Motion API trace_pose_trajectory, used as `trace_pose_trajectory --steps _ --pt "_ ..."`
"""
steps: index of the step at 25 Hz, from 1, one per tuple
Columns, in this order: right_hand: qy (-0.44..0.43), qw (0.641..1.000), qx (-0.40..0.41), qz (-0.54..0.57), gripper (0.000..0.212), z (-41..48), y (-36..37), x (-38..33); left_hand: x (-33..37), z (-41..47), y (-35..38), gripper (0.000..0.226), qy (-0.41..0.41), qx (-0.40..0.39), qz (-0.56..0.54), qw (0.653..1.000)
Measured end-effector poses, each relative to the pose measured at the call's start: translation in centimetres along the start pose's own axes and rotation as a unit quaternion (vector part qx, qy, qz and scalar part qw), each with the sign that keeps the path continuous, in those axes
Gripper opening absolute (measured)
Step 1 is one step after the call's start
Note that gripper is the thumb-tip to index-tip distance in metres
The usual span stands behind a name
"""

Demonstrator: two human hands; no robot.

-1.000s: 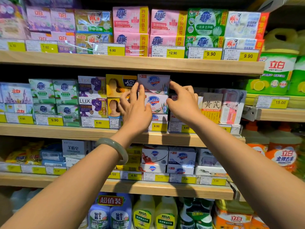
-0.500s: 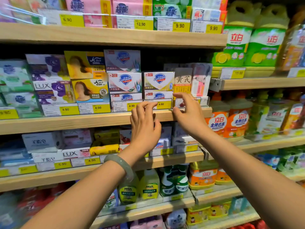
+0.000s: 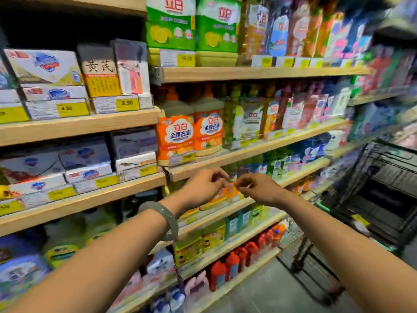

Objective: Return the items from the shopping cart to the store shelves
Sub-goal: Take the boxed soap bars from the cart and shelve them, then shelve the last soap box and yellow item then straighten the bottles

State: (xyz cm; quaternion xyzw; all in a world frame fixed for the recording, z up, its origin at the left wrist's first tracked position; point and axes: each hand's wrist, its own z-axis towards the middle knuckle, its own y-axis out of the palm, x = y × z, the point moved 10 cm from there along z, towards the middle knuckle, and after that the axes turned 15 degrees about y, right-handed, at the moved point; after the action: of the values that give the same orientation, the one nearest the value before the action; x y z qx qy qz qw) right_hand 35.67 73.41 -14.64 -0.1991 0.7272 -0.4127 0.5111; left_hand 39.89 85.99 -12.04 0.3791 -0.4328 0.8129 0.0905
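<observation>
My left hand (image 3: 203, 187), with a pale green bangle on its wrist, and my right hand (image 3: 259, 188) hang side by side in front of the shelves, fingers loosely curled and holding nothing. White Safeguard soap boxes (image 3: 45, 68) are stacked on the wooden shelf (image 3: 79, 125) at the upper left, well above and left of both hands. The black shopping cart (image 3: 383, 193) stands at the right edge; the blur hides what lies inside it.
Orange detergent bottles (image 3: 189, 134) stand on the shelf just above my hands. Green lemon-labelled jugs (image 3: 194, 28) fill the top shelf. Red bottles (image 3: 237, 260) line the lowest shelf. Grey floor (image 3: 270, 290) shows at the bottom right beside the cart's frame.
Both hands left the stacked soap boxes and dropped down in front of lower shelves. My view swung right, bringing the detergent shelves and the cart into sight.
</observation>
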Motion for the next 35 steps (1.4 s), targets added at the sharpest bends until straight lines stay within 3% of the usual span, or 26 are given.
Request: trace_pose_trajectory --steps 3,7,11,15,19,25,30,35 --pt "0.055 0.998 0.026 0.018 0.011 0.6 -4.7 11.0 1.7 4.6 7.8 0.02 -0.048 -0.001 -0.136 0.99" --pt "0.178 0.981 0.053 0.056 0.015 -1.2 -11.5 27.4 5.4 11.7 20.1 0.021 -0.117 -0.015 -0.281 0.953" --pt "0.301 0.94 0.083 0.134 0.018 -5.0 -15.4 41.4 7.3 17.6 31.2 0.006 -0.167 -0.058 -0.337 0.925" --pt "0.409 0.882 0.094 0.214 0.017 -7.9 -17.9 53.4 7.9 22.5 44.1 0.012 -0.211 -0.145 -0.37 0.893" --pt "0.457 0.843 0.109 0.261 0.012 -6.8 -19.9 60.9 6.4 28.2 52.4 0.013 -0.242 -0.185 -0.372 0.877" --pt "0.483 0.829 0.111 0.26 0.014 3.8 -25.5 71.8 1.9 43.1 64.3 0.013 -0.284 -0.22 -0.38 0.852" --pt "0.506 0.839 0.062 0.192 0.019 12.7 -29.7 79.0 -3.4 54.7 71.6 0.034 -0.331 -0.21 -0.34 0.855" --pt "0.515 0.842 0.001 0.158 0.021 18.4 -32.4 86.3 -5.3 60.4 79.3 0.033 -0.368 -0.247 -0.316 0.839"
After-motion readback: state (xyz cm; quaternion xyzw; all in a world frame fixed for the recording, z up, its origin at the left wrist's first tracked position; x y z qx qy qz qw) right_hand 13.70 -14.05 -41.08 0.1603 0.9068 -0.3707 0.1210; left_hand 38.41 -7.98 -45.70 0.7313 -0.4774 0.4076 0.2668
